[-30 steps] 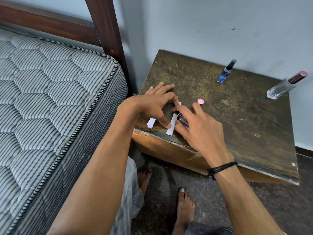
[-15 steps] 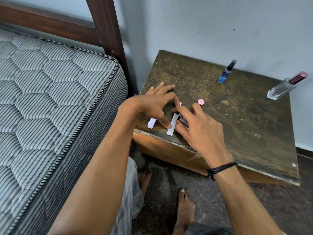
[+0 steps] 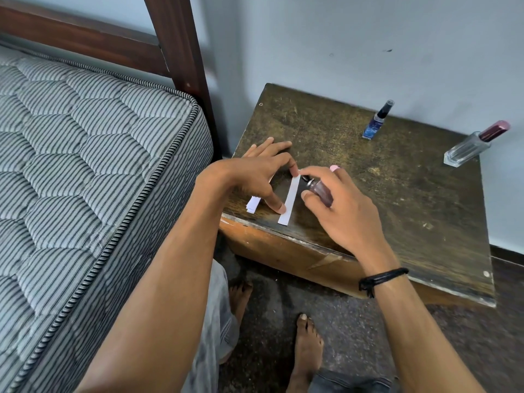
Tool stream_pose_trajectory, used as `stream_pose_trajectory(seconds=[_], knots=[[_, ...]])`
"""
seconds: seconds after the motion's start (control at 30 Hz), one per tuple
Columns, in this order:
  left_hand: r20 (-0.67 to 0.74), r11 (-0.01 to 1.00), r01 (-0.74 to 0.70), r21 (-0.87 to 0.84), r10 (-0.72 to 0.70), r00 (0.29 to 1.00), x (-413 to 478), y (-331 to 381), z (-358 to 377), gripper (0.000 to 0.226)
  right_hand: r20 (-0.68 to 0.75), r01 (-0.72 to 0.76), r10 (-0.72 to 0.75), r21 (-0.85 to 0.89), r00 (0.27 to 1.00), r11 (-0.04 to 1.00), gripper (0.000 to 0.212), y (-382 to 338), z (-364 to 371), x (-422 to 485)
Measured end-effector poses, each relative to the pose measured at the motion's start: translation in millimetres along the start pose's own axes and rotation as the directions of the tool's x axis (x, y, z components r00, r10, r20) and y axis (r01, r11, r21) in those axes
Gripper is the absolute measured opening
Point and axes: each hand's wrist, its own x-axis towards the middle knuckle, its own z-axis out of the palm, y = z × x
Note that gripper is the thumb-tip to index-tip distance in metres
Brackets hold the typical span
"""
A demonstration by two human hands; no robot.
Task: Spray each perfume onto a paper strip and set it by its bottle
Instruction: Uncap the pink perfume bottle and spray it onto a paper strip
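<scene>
My right hand (image 3: 343, 211) grips a small purple perfume bottle (image 3: 319, 190), its black nozzle pointing at the top end of a white paper strip (image 3: 289, 200). The strip lies flat near the front left edge of the wooden table (image 3: 397, 199). My left hand (image 3: 255, 174) pins it down with thumb and forefinger at its two ends. More white strips (image 3: 253, 204) lie stacked under my left hand. A pink cap (image 3: 334, 167) sits on the table behind my right fingers. A blue bottle (image 3: 377, 121) and a clear bottle with a maroon cap (image 3: 473, 144) stand at the back.
A striped mattress (image 3: 85, 165) and dark wooden bedpost (image 3: 181, 66) border the table on the left. A grey wall runs behind it. My bare feet (image 3: 307, 344) stand on the dark floor below the table's front edge.
My right hand has lifted and tipped the purple bottle, so more of the strip and the bottle shows. My left hand stays pressed on the strip.
</scene>
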Motion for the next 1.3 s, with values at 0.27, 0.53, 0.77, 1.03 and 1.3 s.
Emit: stream_pose_trajectory(seconds=[0.27, 0.53, 0.77, 1.03, 1.3], knots=[[-0.003, 0.997, -0.015, -0.080, 0.015, 1.000, -5.4, -2.6, -6.4, 0.075, 0.054, -0.132, 0.130, 0.679, 0.990, 0.723, 0.031, 6.8, -27.3, 0.6], [-0.187, 0.995, -0.028, -0.097, 0.010, 0.982, 3.8, 3.1, -3.4, 0.057, 0.190, -0.243, 0.171, 0.889, 0.967, 0.387, 0.031, 0.4, -38.9, -3.5], [-0.378, 0.997, 0.009, -0.071, -0.035, 0.925, 18.1, 5.8, 4.3, 0.021, 0.335, -0.354, 0.167, 0.930, 0.927, 0.098, 0.031, -3.8, -33.3, -2.9], [-0.412, 0.999, 0.026, -0.028, -0.035, 0.911, 15.5, 10.8, 7.5, 0.014, 0.360, -0.353, 0.084, 0.931, 0.929, -0.088, 0.033, -7.5, -29.0, -5.2], [-0.410, 0.999, 0.030, -0.043, -0.044, 0.911, 15.4, 9.7, 7.0, 0.015, 0.354, -0.347, 0.053, 0.932, 0.934, -0.107, 0.034, -10.0, -25.1, -6.6]])
